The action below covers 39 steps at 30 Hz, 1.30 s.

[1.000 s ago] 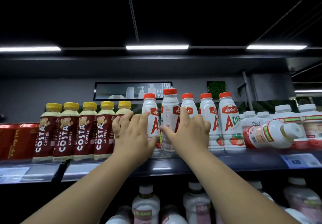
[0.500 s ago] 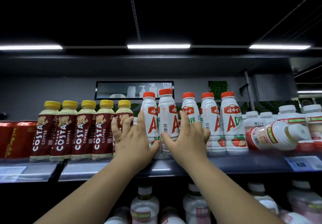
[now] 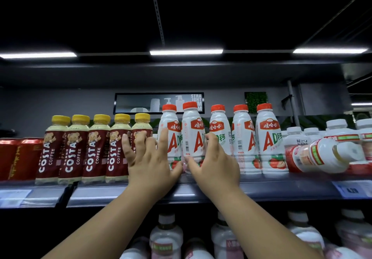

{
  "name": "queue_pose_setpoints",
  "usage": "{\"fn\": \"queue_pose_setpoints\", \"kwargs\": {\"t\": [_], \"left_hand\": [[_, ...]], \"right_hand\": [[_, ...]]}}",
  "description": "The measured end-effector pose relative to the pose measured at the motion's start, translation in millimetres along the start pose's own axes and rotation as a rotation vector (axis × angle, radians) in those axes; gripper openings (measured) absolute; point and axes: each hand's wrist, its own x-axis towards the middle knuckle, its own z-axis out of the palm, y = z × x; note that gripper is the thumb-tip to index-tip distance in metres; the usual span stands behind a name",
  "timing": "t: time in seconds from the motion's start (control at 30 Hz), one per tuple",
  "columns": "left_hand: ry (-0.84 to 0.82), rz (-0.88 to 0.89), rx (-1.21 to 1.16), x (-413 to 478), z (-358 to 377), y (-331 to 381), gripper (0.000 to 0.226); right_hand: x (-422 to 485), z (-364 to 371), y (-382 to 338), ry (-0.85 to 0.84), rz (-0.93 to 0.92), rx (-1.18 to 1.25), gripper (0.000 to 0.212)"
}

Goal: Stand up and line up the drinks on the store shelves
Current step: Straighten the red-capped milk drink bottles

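Note:
Five white AD drink bottles with red caps stand in a row on the upper shelf [image 3: 271,193]. My right hand [image 3: 214,161] is closed around the second AD bottle [image 3: 192,132], thumb at its base and fingers curled on its right side. My left hand [image 3: 150,159] lies with spread fingers against the first AD bottle [image 3: 171,122] and the fifth Costa coffee bottle [image 3: 142,127]. To the left stand more yellow-capped Costa bottles [image 3: 74,148]. At the right, a white bottle with a red label [image 3: 322,155] lies on its side.
Red cans [image 3: 18,158] sit at the far left of the shelf. Upright white-capped bottles [image 3: 338,130] stand behind the toppled one. Price tags run along the shelf's front rail. The lower shelf holds several pale bottles [image 3: 166,238]. A dark shelf underside with light strips hangs above.
My left hand's fingers have spread wider across the bottles. My right hand's fingers have curled around the second AD bottle, which has shifted slightly left.

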Motion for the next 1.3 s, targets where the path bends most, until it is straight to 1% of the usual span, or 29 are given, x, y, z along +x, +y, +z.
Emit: {"fn": "queue_pose_setpoints", "kwargs": {"t": [0.03, 0.13, 0.2, 0.3, 0.43, 0.57, 0.63, 0.73, 0.87, 1.03, 1.13, 1.3], "left_hand": [[0.004, 0.002, 0.020, 1, -2, 1, 0.099], [-0.069, -0.017, 0.014, 5, 0, 2, 0.104], [-0.089, -0.021, -0.006, 7, 1, 2, 0.103], [-0.117, -0.029, 0.027, 6, -2, 7, 0.098], [-0.124, -0.027, 0.103, 7, -9, 16, 0.099], [-0.120, -0.050, 0.036, 8, -5, 16, 0.098], [-0.137, -0.055, 0.015, 8, -3, 18, 0.094], [-0.140, -0.037, 0.121, 8, -4, 24, 0.087], [-0.157, -0.061, 0.147, 12, -6, 26, 0.097], [-0.128, -0.056, -0.012, 14, -6, 19, 0.105], [-0.144, -0.045, -0.099, 15, -10, 13, 0.110], [-0.135, 0.004, -0.173, 19, -13, 1, 0.112]], "right_hand": [[0, 0, 0, -0.007, 0.008, 0.000, 0.071], [0, -1, -1, -0.018, 0.037, 0.018, 0.062], [0, -1, -1, -0.024, 0.054, 0.029, 0.059], [0, 0, 0, -0.018, 0.062, 0.049, 0.059], [-1, -1, 1, -0.007, 0.068, 0.086, 0.061], [-3, 0, 3, 0.010, 0.063, 0.098, 0.061], [-3, 2, 4, 0.015, 0.067, 0.103, 0.062], [-4, 2, 5, 0.023, 0.070, 0.125, 0.063], [-4, 3, 7, 0.034, 0.064, 0.145, 0.062], [-4, 3, 7, 0.042, 0.053, 0.131, 0.062], [-3, 2, 6, 0.043, 0.049, 0.138, 0.060], [0, -1, 3, 0.004, 0.048, 0.123, 0.060]]}}
